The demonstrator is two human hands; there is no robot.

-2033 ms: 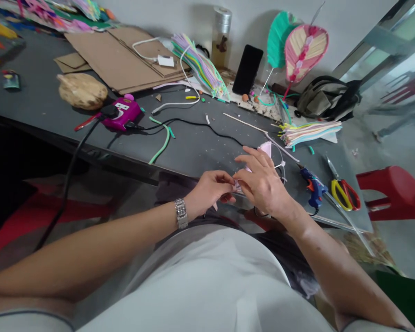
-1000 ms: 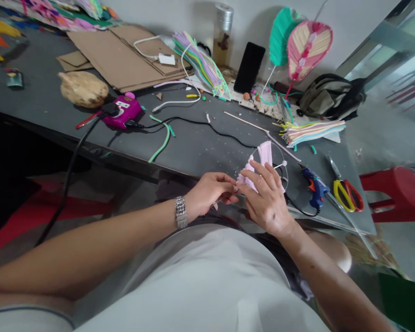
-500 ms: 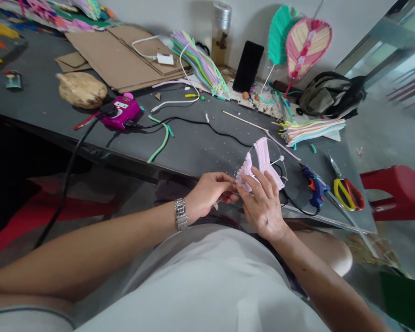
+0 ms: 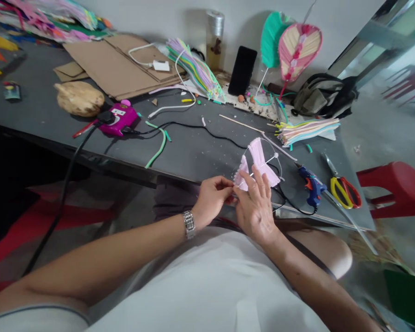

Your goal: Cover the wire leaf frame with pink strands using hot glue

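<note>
A pale pink craft piece (image 4: 264, 171), with ribbed pink panels on a thin round wire frame, lies at the table's front edge. My left hand (image 4: 209, 200) is closed in a pinch at the piece's near left edge; what sits between its fingertips is too small to make out. My right hand (image 4: 257, 210) presses thumb and forefinger together at that same edge, its other fingers lying over the pink panel. Both hands' fingertips meet there. A blue glue gun (image 4: 313, 186) lies to the right, beside yellow-and-red-handled scissors (image 4: 346, 192).
On the grey table (image 4: 193, 152) are a purple power socket (image 4: 121, 121), cardboard sheets (image 4: 121, 69), bundles of pipe cleaners (image 4: 307, 131) and a black phone (image 4: 242, 71). Two leaf-shaped fans (image 4: 299, 53) lean at the wall. A black cable runs behind the craft piece. A red stool (image 4: 394, 186) stands right.
The view has shifted slightly. My right hand has come a little closer to my left, and its fingers lie lower on the pink piece. Both hands stay at its near edge.
</note>
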